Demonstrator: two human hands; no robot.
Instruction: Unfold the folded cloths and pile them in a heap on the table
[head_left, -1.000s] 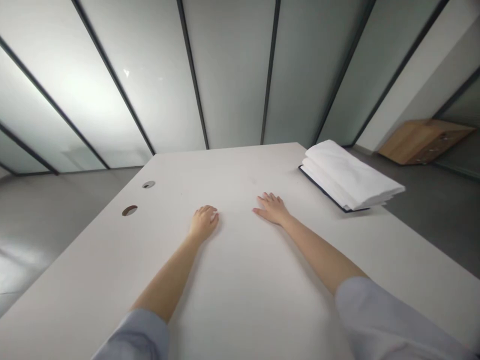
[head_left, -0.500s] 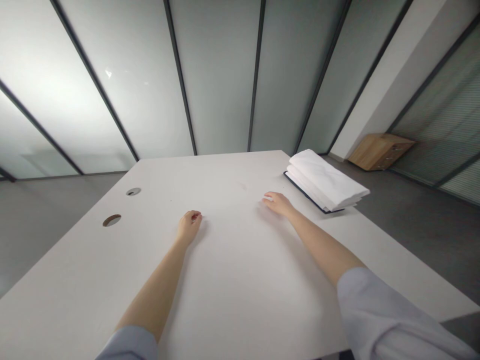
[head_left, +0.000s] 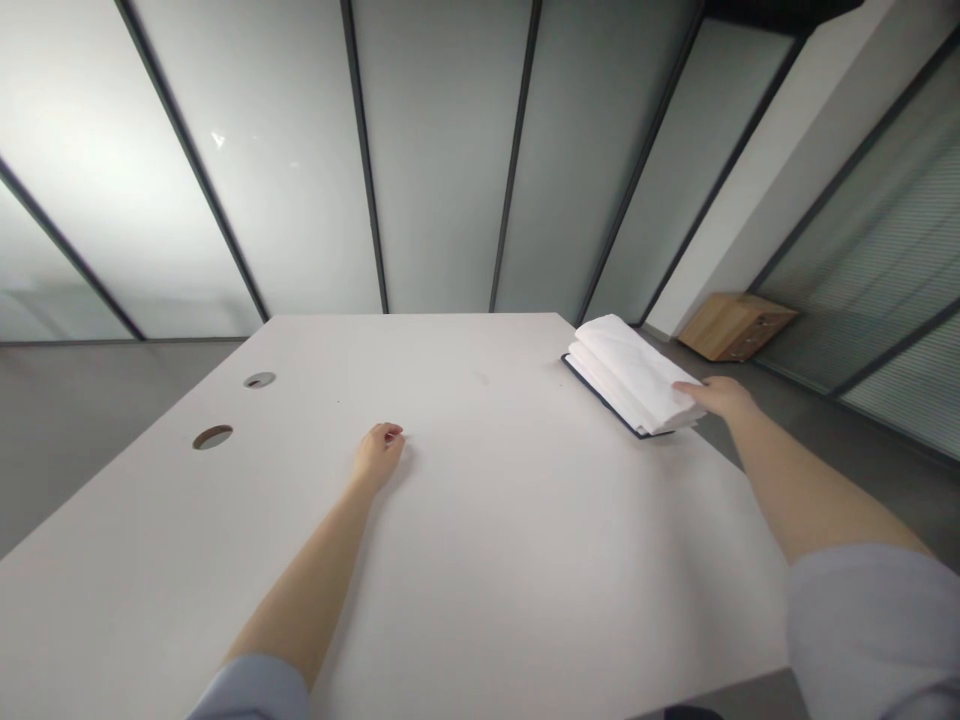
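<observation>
On the right side of the white table (head_left: 480, 540) lies a stack of folded white sheets (head_left: 634, 370), with a thin dark board or folder (head_left: 604, 403) under it. My right hand (head_left: 718, 395) is at the stack's near right corner, its fingers closed on the white sheets; the thumb is partly hidden. My left hand (head_left: 379, 452) rests over the middle-left of the table, fingers curled together. Nothing is clearly visible in its fingers, though their inner side is partly hidden.
Two round holes are in the table's left part, one (head_left: 259, 380) farther back and one (head_left: 213, 437) nearer. Frosted glass panels (head_left: 435, 160) stand behind the table. A wooden cabinet (head_left: 731, 325) is on the floor at the right.
My right hand has moved right, from above the table to the corner of the white sheets, and has taken hold there. My left hand has stayed nearly still. The view has shifted slightly.
</observation>
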